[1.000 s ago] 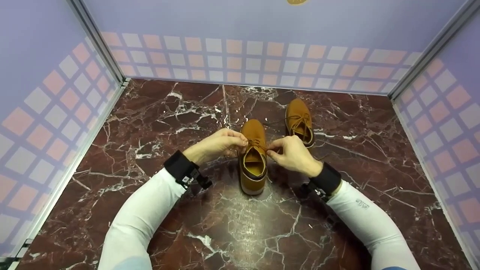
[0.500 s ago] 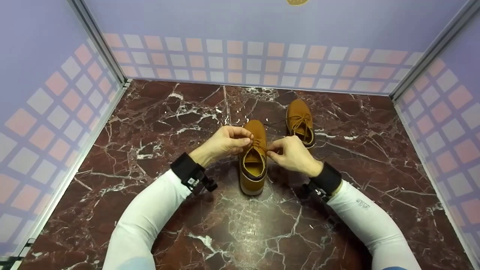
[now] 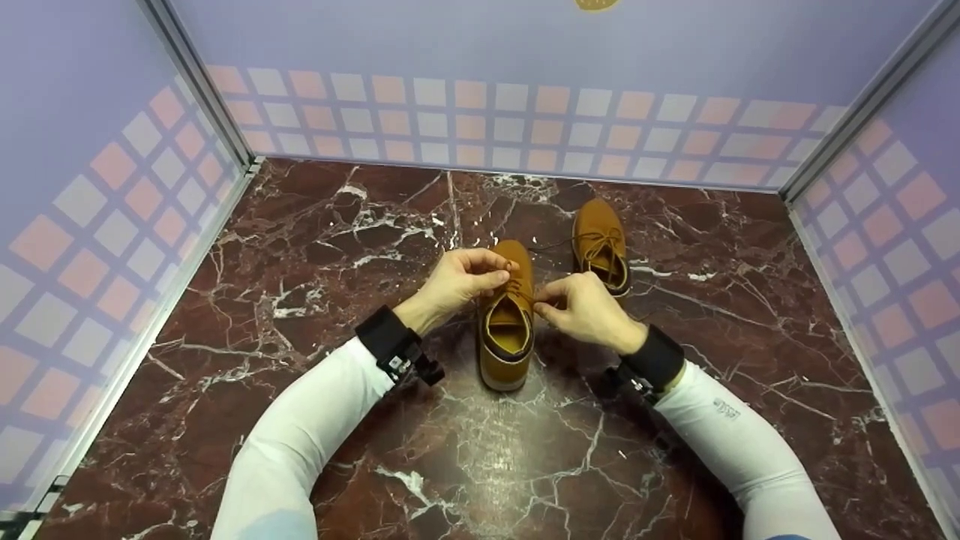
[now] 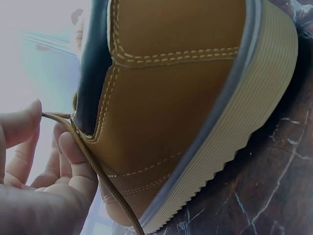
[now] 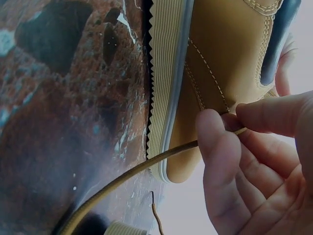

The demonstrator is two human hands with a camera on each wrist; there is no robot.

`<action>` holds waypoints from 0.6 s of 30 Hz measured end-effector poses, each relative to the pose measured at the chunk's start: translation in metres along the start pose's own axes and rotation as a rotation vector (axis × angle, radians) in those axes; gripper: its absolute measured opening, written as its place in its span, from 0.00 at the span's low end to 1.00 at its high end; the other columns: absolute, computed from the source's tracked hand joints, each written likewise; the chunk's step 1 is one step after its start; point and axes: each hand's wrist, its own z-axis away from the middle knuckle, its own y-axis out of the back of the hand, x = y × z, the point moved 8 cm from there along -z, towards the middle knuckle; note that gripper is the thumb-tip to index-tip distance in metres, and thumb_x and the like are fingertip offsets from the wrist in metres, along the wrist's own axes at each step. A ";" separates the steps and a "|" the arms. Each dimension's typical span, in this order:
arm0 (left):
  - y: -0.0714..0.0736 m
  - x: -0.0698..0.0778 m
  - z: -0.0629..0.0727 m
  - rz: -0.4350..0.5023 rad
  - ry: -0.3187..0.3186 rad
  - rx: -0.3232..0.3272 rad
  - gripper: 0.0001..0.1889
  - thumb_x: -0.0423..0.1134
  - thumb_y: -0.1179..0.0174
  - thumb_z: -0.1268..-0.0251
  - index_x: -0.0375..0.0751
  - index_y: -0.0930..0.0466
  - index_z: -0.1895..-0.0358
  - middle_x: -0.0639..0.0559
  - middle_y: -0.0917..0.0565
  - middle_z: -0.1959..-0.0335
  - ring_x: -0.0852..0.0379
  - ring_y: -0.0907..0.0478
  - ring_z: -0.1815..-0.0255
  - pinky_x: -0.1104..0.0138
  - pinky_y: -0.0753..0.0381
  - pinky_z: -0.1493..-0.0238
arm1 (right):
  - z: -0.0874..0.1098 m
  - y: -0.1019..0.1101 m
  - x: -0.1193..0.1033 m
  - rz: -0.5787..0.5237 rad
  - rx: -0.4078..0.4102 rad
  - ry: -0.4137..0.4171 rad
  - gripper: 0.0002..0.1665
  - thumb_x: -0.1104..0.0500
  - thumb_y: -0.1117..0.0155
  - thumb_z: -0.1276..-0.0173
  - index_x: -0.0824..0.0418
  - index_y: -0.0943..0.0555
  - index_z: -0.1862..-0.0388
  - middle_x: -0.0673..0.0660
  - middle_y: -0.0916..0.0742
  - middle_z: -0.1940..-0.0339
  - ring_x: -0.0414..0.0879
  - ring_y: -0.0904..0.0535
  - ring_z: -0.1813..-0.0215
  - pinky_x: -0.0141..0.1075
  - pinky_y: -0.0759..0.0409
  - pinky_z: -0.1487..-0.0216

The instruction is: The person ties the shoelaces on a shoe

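Note:
A tan lace-up shoe [image 3: 504, 369] stands upright on the floor, toe pointing away from me. My left hand [image 3: 465, 281] is over the left side of its laces. In the left wrist view, the fingertips hold a brown shoelace [image 4: 103, 177] where it bends back beside the opening; its free length hangs past the fingers. At the shoe's right side my right hand [image 3: 583, 307] pinches the other part of the lace [image 5: 132, 172] between thumb and forefinger. From that pinch the lace curves down toward the floor in the right wrist view.
The matching tan shoe [image 3: 596, 217], its lace in a bow, stands farther back on the right. Dark red marble flooring [image 3: 360, 465] lies underneath. Lilac panels with pink and white squares [image 3: 510, 120] enclose the back and both sides.
The left hand has moved right and slightly forward, from the shoe's left edge to over the laces. My right hand keeps its place and its pinch. Both shoes stay put.

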 end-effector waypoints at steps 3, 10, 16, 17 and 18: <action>-0.002 0.000 -0.001 0.001 -0.002 -0.001 0.09 0.24 0.30 0.26 0.43 0.08 0.58 0.53 0.03 0.58 0.63 0.11 0.63 0.73 0.15 0.63 | 0.000 0.000 0.000 0.005 -0.001 0.004 0.07 0.64 0.24 0.29 0.62 0.03 0.56 0.58 0.02 0.60 0.49 0.07 0.64 0.44 0.09 0.56; 0.002 -0.003 -0.001 -0.046 0.011 0.054 0.11 0.27 0.24 0.30 0.32 0.09 0.48 0.56 0.04 0.64 0.65 0.11 0.67 0.73 0.13 0.64 | 0.001 0.000 0.001 -0.030 -0.010 0.001 0.07 0.64 0.24 0.29 0.61 0.03 0.56 0.58 0.02 0.59 0.48 0.07 0.64 0.41 0.09 0.56; 0.002 -0.003 0.000 -0.046 0.032 0.071 0.16 0.28 0.26 0.26 0.25 0.11 0.39 0.48 0.02 0.57 0.63 0.07 0.63 0.73 0.09 0.60 | 0.002 0.002 0.004 -0.141 -0.065 -0.034 0.05 0.61 0.25 0.25 0.59 0.04 0.58 0.56 0.03 0.64 0.39 0.13 0.69 0.29 0.17 0.62; 0.002 -0.003 0.000 -0.044 0.031 0.072 0.16 0.28 0.27 0.26 0.25 0.11 0.40 0.48 0.02 0.58 0.63 0.07 0.64 0.73 0.09 0.61 | 0.002 0.003 0.005 -0.184 -0.083 -0.046 0.06 0.60 0.26 0.24 0.60 0.04 0.59 0.57 0.03 0.66 0.37 0.15 0.72 0.28 0.18 0.66; 0.001 -0.002 0.000 -0.039 0.029 0.073 0.15 0.28 0.27 0.26 0.24 0.10 0.41 0.49 0.02 0.58 0.63 0.07 0.64 0.73 0.09 0.61 | 0.003 0.003 0.005 -0.236 -0.100 -0.058 0.08 0.60 0.26 0.22 0.60 0.05 0.60 0.59 0.04 0.68 0.36 0.18 0.75 0.27 0.21 0.69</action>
